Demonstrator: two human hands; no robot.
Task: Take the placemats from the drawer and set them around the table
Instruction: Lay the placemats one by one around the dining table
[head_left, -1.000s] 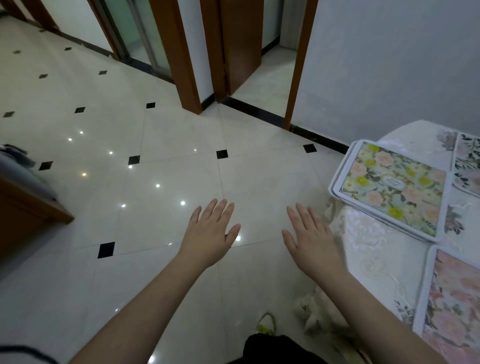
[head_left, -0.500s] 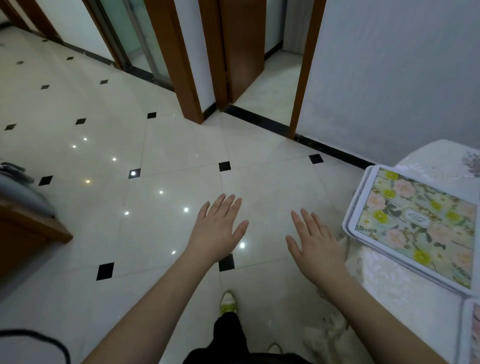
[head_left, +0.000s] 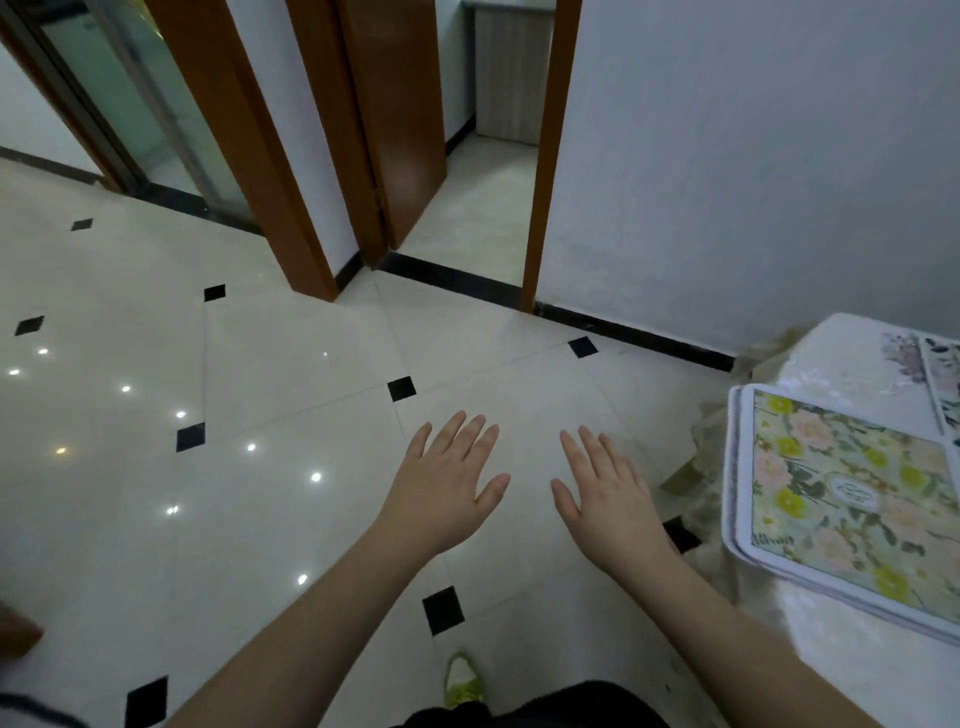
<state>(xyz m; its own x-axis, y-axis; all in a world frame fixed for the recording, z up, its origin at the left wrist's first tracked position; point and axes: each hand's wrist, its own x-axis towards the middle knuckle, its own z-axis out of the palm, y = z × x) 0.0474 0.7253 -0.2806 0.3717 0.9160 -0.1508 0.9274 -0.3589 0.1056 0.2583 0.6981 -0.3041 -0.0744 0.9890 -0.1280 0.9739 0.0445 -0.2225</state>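
Note:
My left hand (head_left: 447, 483) and my right hand (head_left: 608, 493) are stretched out in front of me over the tiled floor, palms down, fingers straight, holding nothing. A floral placemat (head_left: 847, 504) with yellow and pink flowers and a white border lies on the table (head_left: 841, 353) at the right edge, stacked on another mat whose rim shows at its left. A second floral mat (head_left: 943, 379) is cut off at the far right. The drawer is not in view.
A white lace tablecloth (head_left: 737, 582) hangs off the table's left side beside my right forearm. Glossy cream floor tiles (head_left: 291, 353) with black diamond insets spread to the left. An open wooden doorway (head_left: 483, 208) and a white wall lie ahead. A wooden furniture corner (head_left: 15, 631) shows lower left.
The view has swung and moved forward; the table and mats slid to the right edge. Both hands stay empty and flat, drawing slightly closer together. My foot has stepped forward.

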